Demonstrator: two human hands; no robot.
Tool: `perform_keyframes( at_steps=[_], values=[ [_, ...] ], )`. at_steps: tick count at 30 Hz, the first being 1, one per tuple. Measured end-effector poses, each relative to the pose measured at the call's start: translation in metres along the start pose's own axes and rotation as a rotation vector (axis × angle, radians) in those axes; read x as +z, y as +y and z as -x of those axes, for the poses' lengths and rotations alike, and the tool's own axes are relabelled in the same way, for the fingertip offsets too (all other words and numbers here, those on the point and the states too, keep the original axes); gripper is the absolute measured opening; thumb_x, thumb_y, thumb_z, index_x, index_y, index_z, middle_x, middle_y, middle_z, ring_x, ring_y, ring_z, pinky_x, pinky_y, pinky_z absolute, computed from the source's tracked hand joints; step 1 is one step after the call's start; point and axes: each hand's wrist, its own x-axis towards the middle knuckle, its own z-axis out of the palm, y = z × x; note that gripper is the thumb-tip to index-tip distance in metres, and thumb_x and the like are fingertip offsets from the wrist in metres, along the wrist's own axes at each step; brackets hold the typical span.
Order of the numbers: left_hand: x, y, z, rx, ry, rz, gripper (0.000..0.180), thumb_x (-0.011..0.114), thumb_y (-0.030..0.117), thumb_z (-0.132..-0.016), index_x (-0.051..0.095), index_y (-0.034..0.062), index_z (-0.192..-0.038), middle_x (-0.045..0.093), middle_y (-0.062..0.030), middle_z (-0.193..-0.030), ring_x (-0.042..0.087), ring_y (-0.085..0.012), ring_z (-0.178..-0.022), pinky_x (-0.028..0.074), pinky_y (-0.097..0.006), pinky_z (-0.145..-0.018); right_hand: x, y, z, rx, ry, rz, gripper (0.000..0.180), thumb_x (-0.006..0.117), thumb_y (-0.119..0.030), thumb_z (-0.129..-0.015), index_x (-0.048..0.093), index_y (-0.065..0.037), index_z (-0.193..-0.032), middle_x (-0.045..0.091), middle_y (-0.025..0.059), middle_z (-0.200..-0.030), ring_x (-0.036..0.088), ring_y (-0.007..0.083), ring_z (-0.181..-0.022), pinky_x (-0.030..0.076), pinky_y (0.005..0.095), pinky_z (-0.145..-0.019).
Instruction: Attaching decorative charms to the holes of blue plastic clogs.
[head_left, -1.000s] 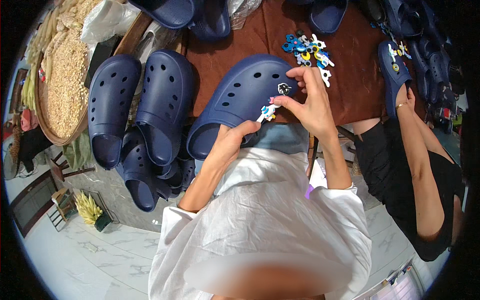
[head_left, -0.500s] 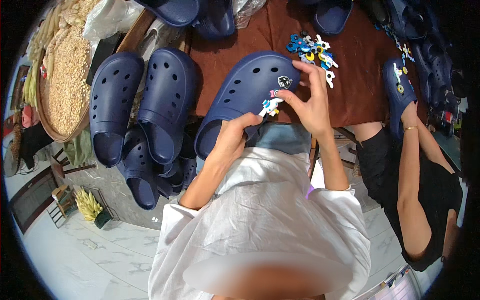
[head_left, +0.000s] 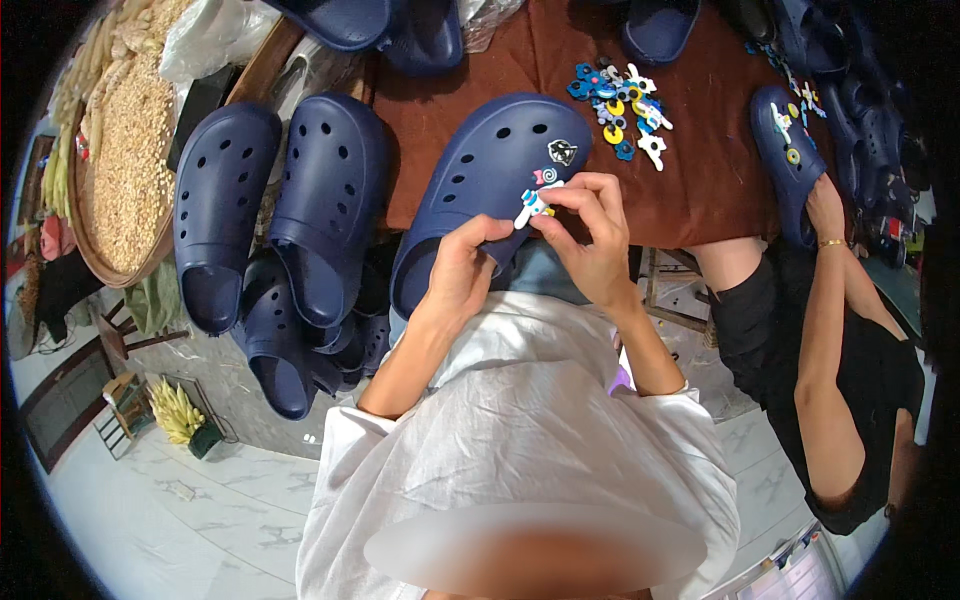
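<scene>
We log: left hand (head_left: 462, 268) steadying navy clog (head_left: 490, 180); right hand (head_left: 590, 235) fingers pinching white charm (head_left: 527, 208) above it, seating step next.

head view | worn on head; looks steeply down | close above table (head_left: 720, 190) edge; fisheye

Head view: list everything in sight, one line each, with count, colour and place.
clog: one, navy, held at centre on the brown table
small charm: one, white and blue, pinched at the clog's top
loose charms: a pile, mixed colours, on the table
spare clogs: several, navy, stacked at left
grain tray: one, tan, far left
co-worker's arm: one, right, on another clog
left hand: steadies the clog
right hand: fingers hold the charm
</scene>
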Motion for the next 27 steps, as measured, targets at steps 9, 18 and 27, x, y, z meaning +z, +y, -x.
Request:
perform_keyframes(
  at_steps=[9,18,27],
  values=[
    [0.000,-0.002,-0.001,0.053,0.003,0.026,0.016,0.063,0.005,-0.079,0.068,-0.0022,-0.093,0.068,-0.0071,-0.095,0.062,-0.0157,-0.093,0.044,-0.028,-0.087,-0.001,-0.002,-0.003,-0.015,-0.002,-0.003,0.024,0.079,-0.011,-0.078,0.069,-0.010,-0.100,0.052,0.0076,-0.100,0.060,0.0194,-0.084,0.053,0.0296,-0.061],
    [0.005,-0.001,0.001,0.071,0.015,0.017,0.019,0.063,0.004,-0.078,0.068,-0.0023,-0.096,0.068,-0.0081,-0.099,0.063,-0.0171,-0.095,0.045,-0.029,-0.087,-0.027,0.039,-0.024,0.165,0.145,0.076,0.014,0.068,-0.008,-0.086,0.066,-0.004,-0.100,0.059,0.0117,-0.100,0.060,0.0265,-0.091,0.050,0.0356,-0.077],
    [0.000,0.002,-0.006,0.069,-0.072,0.164,0.029,0.061,0.000,-0.077,0.063,-0.0038,-0.105,0.066,-0.0120,-0.105,0.064,-0.0238,-0.099,0.049,-0.037,-0.096,-0.034,0.074,-0.034,0.093,0.069,0.537,0.024,0.071,-0.015,-0.084,0.063,-0.008,-0.106,0.057,0.0111,-0.099,0.055,0.0303,-0.094,0.043,0.0423,-0.081]
  ],
)
